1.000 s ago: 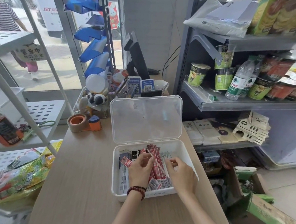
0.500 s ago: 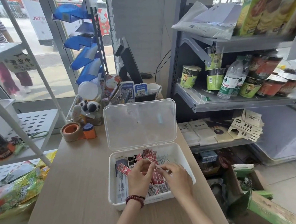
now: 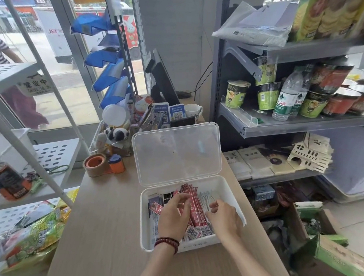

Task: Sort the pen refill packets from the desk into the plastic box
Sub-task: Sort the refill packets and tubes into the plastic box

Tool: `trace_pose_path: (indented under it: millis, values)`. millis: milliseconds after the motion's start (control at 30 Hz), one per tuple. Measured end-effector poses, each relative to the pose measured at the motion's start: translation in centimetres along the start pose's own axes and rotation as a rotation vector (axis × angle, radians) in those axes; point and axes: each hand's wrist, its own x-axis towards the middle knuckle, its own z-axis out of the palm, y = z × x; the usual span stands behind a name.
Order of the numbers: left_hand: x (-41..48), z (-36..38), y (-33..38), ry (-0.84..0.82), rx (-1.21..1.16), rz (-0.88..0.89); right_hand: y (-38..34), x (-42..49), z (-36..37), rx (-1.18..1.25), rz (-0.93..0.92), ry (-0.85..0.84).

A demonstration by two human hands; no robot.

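A white plastic box (image 3: 192, 245) stands on the wooden desk (image 3: 109, 218) with its clear lid (image 3: 176, 154) raised at the back. Inside lie several pen refill packets: red ones (image 3: 196, 210) in the middle, dark ones (image 3: 155, 200) on the left, clear ones (image 3: 206, 197) on the right. Both my hands are inside the box. My left hand (image 3: 174, 215), with a bead bracelet at the wrist, curls its fingers round the left side of the red packets. My right hand (image 3: 225, 218) curls its fingertips onto the clear packets by the right wall.
Behind the box are a tape roll (image 3: 95, 165), an orange dispenser (image 3: 116, 164), a clear organiser with toys (image 3: 111, 138), QR stands (image 3: 169, 114), a mug (image 3: 192, 111) and a monitor (image 3: 163, 82). Stocked shelves (image 3: 293, 122) stand to the right, a white rack (image 3: 28, 151) to the left.
My hands, which met over the red packets half a second ago, have parted: the right one moved right to the clear packets. The view has tilted slightly.
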Motion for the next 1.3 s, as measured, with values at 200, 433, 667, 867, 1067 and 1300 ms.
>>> trace_pose_path:
  millis: [200, 433, 667, 867, 1067, 1300]
  values:
    - [-0.4, -3.9, -3.1, -0.039, 0.576, 0.209, -0.2, -0.4, -0.4, 0.046, -0.193, -0.013]
    - [-0.9, -3.9, -5.3, -0.017, 0.518, 0.244, -1.9, -1.5, 0.6, 0.042, -0.397, -0.133]
    - [-1.4, -4.1, -4.8, 0.074, 0.542, 0.185, -4.9, -2.4, 2.0, -0.099, -0.383, -0.16]
    - [-1.4, -4.1, -5.1, 0.094, 0.468, 0.16, -4.8, -2.7, 1.8, -0.107, -0.306, -0.184]
    - [-1.4, -3.9, -5.4, 0.111, 0.443, 0.159, -4.8, -2.7, 1.6, -0.052, -0.259, -0.266]
    - [-1.5, -4.0, -5.1, 0.133, 0.423, 0.131, -4.2, -2.5, 1.2, 0.245, -0.186, -0.153]
